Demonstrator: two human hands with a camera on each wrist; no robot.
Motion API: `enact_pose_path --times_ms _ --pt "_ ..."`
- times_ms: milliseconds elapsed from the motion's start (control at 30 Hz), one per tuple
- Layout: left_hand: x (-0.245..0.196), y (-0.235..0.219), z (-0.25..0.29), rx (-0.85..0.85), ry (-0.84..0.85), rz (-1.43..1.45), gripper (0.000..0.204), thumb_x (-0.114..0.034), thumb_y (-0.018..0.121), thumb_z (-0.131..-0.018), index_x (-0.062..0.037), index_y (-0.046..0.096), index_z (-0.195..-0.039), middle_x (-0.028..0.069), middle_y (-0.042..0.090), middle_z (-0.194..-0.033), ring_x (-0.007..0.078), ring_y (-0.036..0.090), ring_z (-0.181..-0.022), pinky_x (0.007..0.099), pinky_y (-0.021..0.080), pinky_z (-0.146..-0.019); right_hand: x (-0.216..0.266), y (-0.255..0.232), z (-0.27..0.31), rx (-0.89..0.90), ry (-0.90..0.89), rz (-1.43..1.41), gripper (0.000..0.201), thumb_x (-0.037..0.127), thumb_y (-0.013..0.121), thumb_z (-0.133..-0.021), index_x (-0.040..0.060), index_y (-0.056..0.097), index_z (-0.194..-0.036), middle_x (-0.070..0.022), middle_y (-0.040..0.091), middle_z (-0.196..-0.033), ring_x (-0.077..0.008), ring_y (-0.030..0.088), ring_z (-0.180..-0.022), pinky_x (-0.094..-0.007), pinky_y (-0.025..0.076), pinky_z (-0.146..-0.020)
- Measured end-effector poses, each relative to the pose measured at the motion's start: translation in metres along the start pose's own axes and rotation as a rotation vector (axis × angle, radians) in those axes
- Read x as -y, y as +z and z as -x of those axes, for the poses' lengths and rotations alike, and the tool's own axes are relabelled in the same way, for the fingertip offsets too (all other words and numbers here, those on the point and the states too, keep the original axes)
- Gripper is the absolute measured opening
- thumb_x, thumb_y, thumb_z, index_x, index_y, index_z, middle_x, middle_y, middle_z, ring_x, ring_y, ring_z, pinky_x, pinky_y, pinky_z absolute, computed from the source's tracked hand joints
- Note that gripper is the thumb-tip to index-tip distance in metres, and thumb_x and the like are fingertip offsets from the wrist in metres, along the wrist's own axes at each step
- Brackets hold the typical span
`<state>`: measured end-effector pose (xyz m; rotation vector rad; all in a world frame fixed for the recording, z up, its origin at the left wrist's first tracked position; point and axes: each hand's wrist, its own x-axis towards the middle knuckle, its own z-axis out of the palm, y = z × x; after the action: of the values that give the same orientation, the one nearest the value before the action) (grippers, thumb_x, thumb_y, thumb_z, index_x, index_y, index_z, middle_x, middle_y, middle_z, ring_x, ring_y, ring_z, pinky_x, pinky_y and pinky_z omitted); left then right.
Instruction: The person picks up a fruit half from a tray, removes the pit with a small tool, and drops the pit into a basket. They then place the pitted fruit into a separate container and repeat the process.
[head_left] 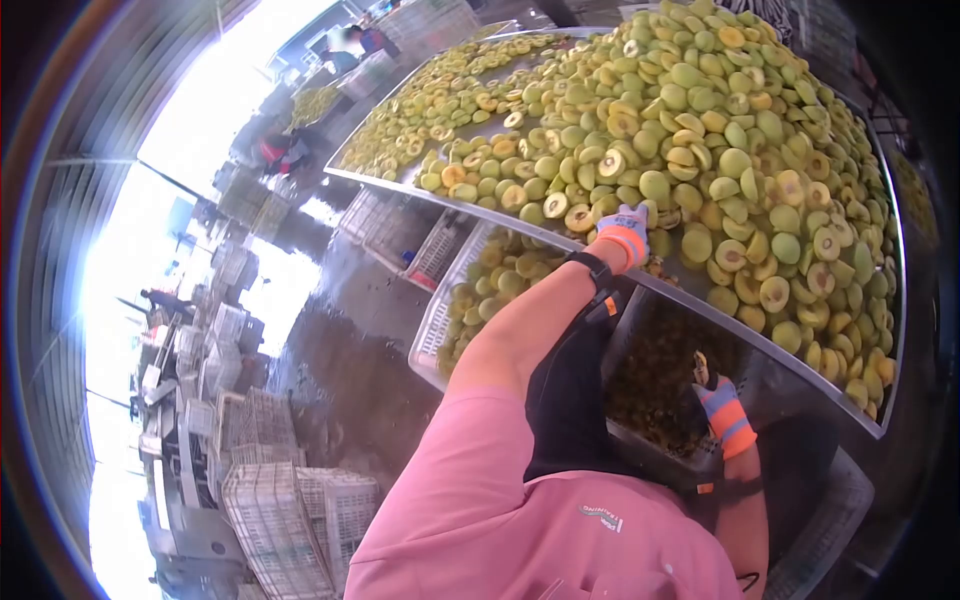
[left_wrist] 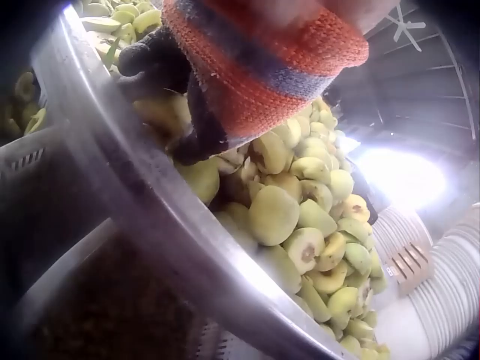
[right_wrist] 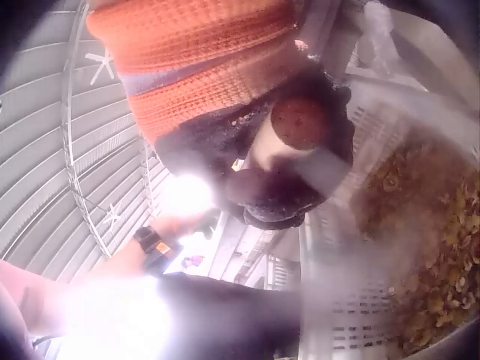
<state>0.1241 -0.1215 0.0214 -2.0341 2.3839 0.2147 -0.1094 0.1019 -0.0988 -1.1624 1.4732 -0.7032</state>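
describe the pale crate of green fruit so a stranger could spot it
Find the metal table piled with cut fruit. Below its near edge, left of the outstretched arm in the head view, stands a pale crate. It holds green fruit, unlike the bin to the arm's right, which holds brown scraps.

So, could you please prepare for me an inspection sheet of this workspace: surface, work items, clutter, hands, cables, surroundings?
Surface: metal table, mostly covered.
Work items: green fruit, many halved; handled tool.
Clutter: brownish scraps in a slotted crate below the table's edge.
Hands: gloved left hand at the fruit near the table's edge, grip unclear; gloved right hand grips the tool.
Cables: nothing clearly seen.
Surroundings: stacked crates, wet-looking floor, people in background.
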Motion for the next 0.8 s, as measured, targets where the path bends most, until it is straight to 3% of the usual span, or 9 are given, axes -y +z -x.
enact_pose_path --times_ms 100,167,233,300,333,467,600,667,800 --pt "-0.002 -0.003 0.011 -0.049 0.004 0.267 0.068 -0.036 0.07 -0.077 -0.0034 0.045 -0.132 0.0193 0.058 -0.12 0.0324 0.059 -0.108 0.0387 0.051 -0.084 -0.017 -0.012 -0.037 -0.248 0.078 -0.03 0.031 0.015 0.071 -0.08 0.0001 0.065 -0.107 -0.0101 0.069 -0.093 -0.0168 0.063 -0.082 -0.0314 0.049 -0.074" --pt "0.014 0.02 0.009 -0.127 0.123 0.72 0.067 -0.038 0.071 -0.078 -0.0049 0.046 -0.131 0.0158 0.059 -0.118 0.0283 0.06 -0.105 0.0366 0.051 -0.082 0.003 -0.016 -0.028 -0.201 -0.31 -0.34 0.03 0.013 0.07 -0.081 0.0012 0.064 -0.108 -0.0083 0.068 -0.095 -0.0151 0.062 -0.084 -0.0296 0.049 -0.076" --pt "-0.007 -0.036 0.052 0.25 -0.031 1.257 0.064 -0.031 0.072 -0.08 -0.0019 0.046 -0.13 0.0114 0.061 -0.112 0.023 0.06 -0.101 0.0314 0.051 -0.08 0.022 -0.006 -0.006 -0.269 -0.269 -0.264 0.031 0.014 0.07 -0.08 0.0011 0.063 -0.107 -0.0079 0.069 -0.093 -0.0168 0.063 -0.086 -0.0301 0.048 -0.079" --pt "-0.01 -0.015 0.06 0.405 -0.202 2.05 0.058 -0.023 0.072 -0.081 -0.0012 0.047 -0.128 0.0106 0.063 -0.109 0.022 0.06 -0.1 0.0286 0.051 -0.08 0.037 -0.005 0.011 -0.171 -0.322 -0.04 0.033 0.013 0.07 -0.079 0.0007 0.062 -0.108 -0.0117 0.069 -0.093 -0.0222 0.065 -0.089 -0.0318 0.048 -0.081" --pt "-0.011 -0.013 0.079 0.216 0.121 1.758 0.056 -0.021 0.072 -0.081 -0.0015 0.047 -0.127 0.0094 0.064 -0.109 0.0215 0.061 -0.1 0.0286 0.05 -0.082 0.041 -0.008 0.017 -0.159 -0.269 0.039 0.033 0.013 0.07 -0.079 0.0006 0.062 -0.108 -0.0135 0.068 -0.094 -0.0248 0.065 -0.09 -0.0325 0.048 -0.081" --pt "-0.013 0.031 0.086 -0.079 0.502 1.301 0.052 -0.018 0.073 -0.079 -0.0017 0.048 -0.122 0.0058 0.064 -0.111 0.0218 0.061 -0.102 0.0318 0.046 -0.092 0.038 -0.006 0.02 -0.278 -0.336 0.037 0.032 0.014 0.068 -0.08 0.0004 0.061 -0.108 -0.0186 0.067 -0.094 -0.0335 0.064 -0.093 -0.0354 0.049 -0.081" --pt "-0.049 0.032 0.115 0.186 0.282 1.987 0.047 -0.003 0.073 -0.075 -0.0018 0.049 -0.116 0.0096 0.06 -0.11 0.0228 0.061 -0.097 0.0346 0.051 -0.083 0.057 -0.01 0.031 -0.356 -0.497 -0.033 0.028 0.014 0.066 -0.082 -0.0005 0.062 -0.106 -0.0184 0.068 -0.094 -0.033 0.065 -0.09 -0.0366 0.049 -0.077" --pt "-0.058 0.042 0.121 -0.294 0.619 0.95 0.049 -0.001 0.075 -0.072 -0.0021 0.049 -0.115 0.0137 0.059 -0.109 0.0268 0.061 -0.094 0.0367 0.053 -0.078 0.065 -0.01 0.037 -0.364 -0.51 -0.021 0.025 0.011 0.064 -0.083 0.0002 0.062 -0.105 -0.0166 0.068 -0.092 -0.0281 0.065 -0.086 -0.035 0.049 -0.076" --pt "-0.08 0.058 0.122 -0.317 0.772 1.044 0.044 -0.004 0.073 -0.073 -0.0013 0.053 -0.111 0.0157 0.06 -0.107 0.027 0.062 -0.094 0.0341 0.052 -0.08 0.076 -0.015 0.042 -0.272 -0.442 -0.197 0.025 0.013 0.064 -0.082 0.0014 0.062 -0.104 -0.0155 0.068 -0.091 -0.0276 0.063 -0.081 -0.0351 0.049 -0.075"
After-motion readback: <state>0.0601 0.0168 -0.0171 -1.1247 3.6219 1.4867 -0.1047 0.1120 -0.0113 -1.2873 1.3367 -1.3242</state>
